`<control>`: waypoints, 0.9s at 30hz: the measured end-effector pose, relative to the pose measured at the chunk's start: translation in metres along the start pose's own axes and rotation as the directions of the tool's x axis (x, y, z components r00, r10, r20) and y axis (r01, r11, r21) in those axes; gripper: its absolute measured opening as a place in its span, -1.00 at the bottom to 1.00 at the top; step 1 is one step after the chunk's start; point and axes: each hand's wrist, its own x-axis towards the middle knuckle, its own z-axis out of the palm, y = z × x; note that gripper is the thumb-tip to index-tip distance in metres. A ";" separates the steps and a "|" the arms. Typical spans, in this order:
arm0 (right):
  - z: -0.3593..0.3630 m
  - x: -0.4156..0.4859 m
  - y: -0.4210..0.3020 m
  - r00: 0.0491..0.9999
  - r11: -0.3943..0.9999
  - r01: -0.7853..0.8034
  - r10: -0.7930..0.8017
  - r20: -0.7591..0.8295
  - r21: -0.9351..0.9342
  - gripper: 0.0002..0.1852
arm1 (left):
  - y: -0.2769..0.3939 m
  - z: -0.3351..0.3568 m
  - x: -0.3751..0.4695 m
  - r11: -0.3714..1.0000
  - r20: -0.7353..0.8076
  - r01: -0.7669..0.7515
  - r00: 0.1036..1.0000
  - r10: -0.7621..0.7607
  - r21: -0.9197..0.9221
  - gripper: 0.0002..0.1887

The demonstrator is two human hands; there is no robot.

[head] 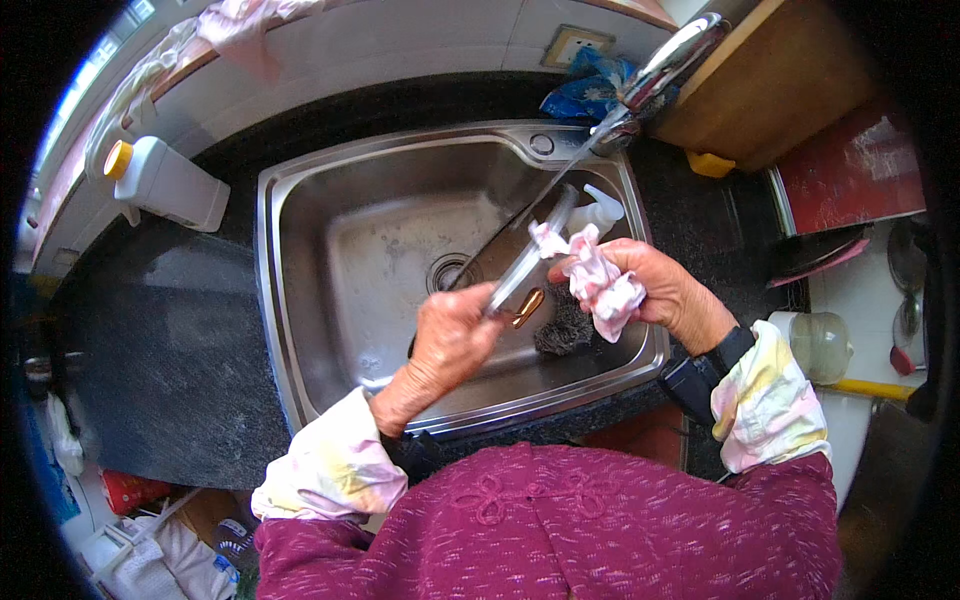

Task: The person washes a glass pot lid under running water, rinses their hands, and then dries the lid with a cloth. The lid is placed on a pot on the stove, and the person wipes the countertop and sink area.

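My left hand [457, 326] grips a long, shiny metal utensil [517, 277] over the sink; motion blurs it, and its exact kind is unclear. A thin dark strip [495, 240] slants alongside it. A gold-coloured metal piece [529, 307] shows just right of my left fingers; what it belongs to cannot be told. Bunched in my right hand [660, 289] is a crumpled pink-and-white cloth [604, 289], one end of it against the utensil. Water [566, 169] runs from the chrome faucet [667, 64] towards the utensil. Below lies the stainless steel sink [360, 247].
A white pump-top bottle [600, 210] and a dark scouring pad [562, 330] are at the sink's right side. On the left counter [165, 330] stands a white jug with an orange cap [172, 184]. A blue plastic bag [585, 86] lies behind the faucet, near a wall socket [577, 46].
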 end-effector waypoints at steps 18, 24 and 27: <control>-0.039 0.013 0.090 0.937 0.947 0.276 -0.227 -0.266 0.165 -0.67 | 0.005 -0.032 0.008 0.757 0.132 0.248 0.968 -0.212 -0.605 -0.65; -0.041 0.016 0.095 0.931 0.953 0.302 -0.296 -0.214 -0.007 -0.65 | 0.004 -0.032 0.006 0.725 0.167 0.277 0.961 -0.221 -0.630 -0.64; -0.041 0.015 0.095 0.924 0.954 0.299 -0.298 -0.238 -0.033 -0.66 | 0.009 -0.033 0.002 0.731 0.152 0.275 0.961 -0.232 -0.624 -0.63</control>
